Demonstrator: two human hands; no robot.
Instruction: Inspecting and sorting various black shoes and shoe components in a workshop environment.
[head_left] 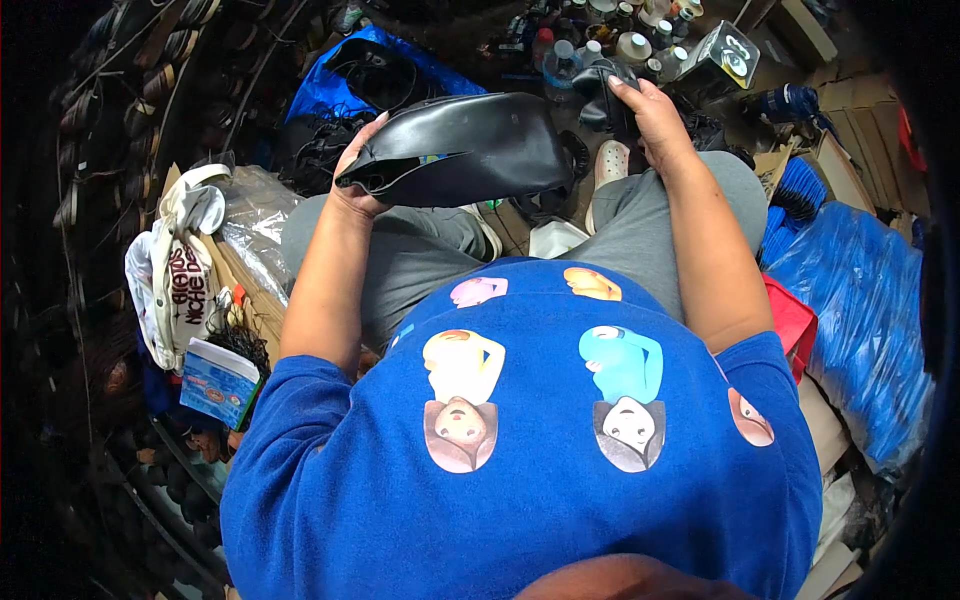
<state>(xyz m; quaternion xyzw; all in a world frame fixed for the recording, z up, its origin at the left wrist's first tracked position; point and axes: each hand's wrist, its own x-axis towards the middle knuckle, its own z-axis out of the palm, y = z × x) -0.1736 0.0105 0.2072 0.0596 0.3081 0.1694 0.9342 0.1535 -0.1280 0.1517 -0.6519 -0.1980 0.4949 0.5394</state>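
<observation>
A black leather piece (490, 145), shaped like a shoe upper, is held up above my lap. My left hand (357, 168) grips its left end, and the fingers behind it are partly hidden. An open slit runs along its lower left side. To the right, my right hand (655, 118) is closed on a smaller folded black leather piece (606, 90), with the thumb on top. The two pieces are apart, though dark things behind them make the edges hard to follow. Under both hands are my knees in grey trousers (640, 230).
Bottles and jars (634, 46) stand together at the far side. A blue bag (335, 75) with black material lies at the far left. On the left are a white cloth bag (180, 270) and a blue box (220, 380); on the right, a blue plastic-wrapped bundle (850, 310) and cardboard (865, 125).
</observation>
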